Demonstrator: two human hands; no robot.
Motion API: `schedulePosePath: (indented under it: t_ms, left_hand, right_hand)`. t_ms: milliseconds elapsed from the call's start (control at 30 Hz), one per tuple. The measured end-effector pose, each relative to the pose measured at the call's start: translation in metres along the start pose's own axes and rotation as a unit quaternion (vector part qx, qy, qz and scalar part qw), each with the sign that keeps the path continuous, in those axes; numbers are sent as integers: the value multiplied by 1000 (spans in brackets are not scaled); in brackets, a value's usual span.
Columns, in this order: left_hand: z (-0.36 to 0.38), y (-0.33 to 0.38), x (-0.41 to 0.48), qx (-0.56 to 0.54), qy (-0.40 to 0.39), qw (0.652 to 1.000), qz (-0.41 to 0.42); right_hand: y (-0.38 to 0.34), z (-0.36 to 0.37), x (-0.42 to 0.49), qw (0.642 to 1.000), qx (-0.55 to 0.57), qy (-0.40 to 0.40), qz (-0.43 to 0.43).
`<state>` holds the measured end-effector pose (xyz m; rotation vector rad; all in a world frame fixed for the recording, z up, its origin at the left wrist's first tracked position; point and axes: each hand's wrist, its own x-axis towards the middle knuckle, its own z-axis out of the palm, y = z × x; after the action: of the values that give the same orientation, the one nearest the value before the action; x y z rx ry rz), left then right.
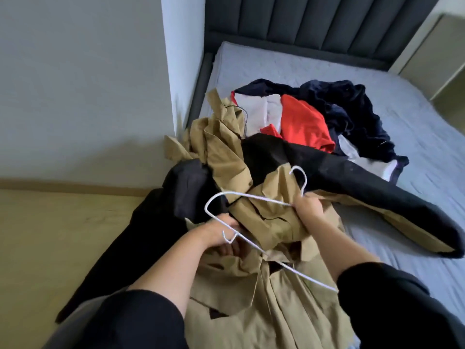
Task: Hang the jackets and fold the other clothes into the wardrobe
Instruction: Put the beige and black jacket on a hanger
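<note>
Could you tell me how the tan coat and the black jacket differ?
The tan coat is light and bunched, gripped by the left hand; the black jacket is dark and unheld. The tan coat lies on top; the black jacket spreads beneath, one sleeve stretched over the bed. Neither is hung yet.

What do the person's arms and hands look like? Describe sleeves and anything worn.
Both arms wear loose black long sleeves. The left sleeve and right sleeve end near the elbows, leaving the forearms uncovered. The left hand and right hand are bare, with no gloves. No watch, ring or bracelet shows.
</note>
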<state>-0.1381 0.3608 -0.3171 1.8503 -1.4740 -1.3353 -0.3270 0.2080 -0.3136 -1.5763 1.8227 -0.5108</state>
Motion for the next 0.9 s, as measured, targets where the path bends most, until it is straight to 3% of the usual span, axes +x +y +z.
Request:
schedulePosePath:
  t_ms: [67, 167, 267, 333, 433, 567, 700, 800, 900]
  left_hand:
    - [-6, -6, 8, -115, 190, 975, 9]
    - [-10, -13, 19, -122, 322, 939, 8]
    - [-14, -11, 31, 45, 353, 931, 83]
    - [-18, -8, 41, 160, 320, 921, 156]
    - [-19, -17, 57, 256, 276, 919, 114]
    - [-18, -29, 64, 273, 324, 905, -27]
    - [-27, -36, 64, 268, 326, 899, -112]
    - [-29, -38, 61, 238, 351, 898, -120]
    - [-34, -42, 54, 70, 385, 916, -87]
  right_hand:
    - [25, 9, -7, 997, -49, -43, 40]
    - [49, 20, -12, 994, -33, -44, 96]
    - [51, 24, -10, 993, -16, -39, 108]
    - [55, 27, -8, 994, -10, -34, 107]
    - [63, 34, -9, 994, -12, -29, 102]
    - [70, 38, -10, 994, -14, -39, 97]
    - [72, 39, -10, 996, -9, -32, 88]
    - [71, 39, -9, 996, -10, -31, 87]
    - [73, 40, -8, 996, -13, -31, 83]
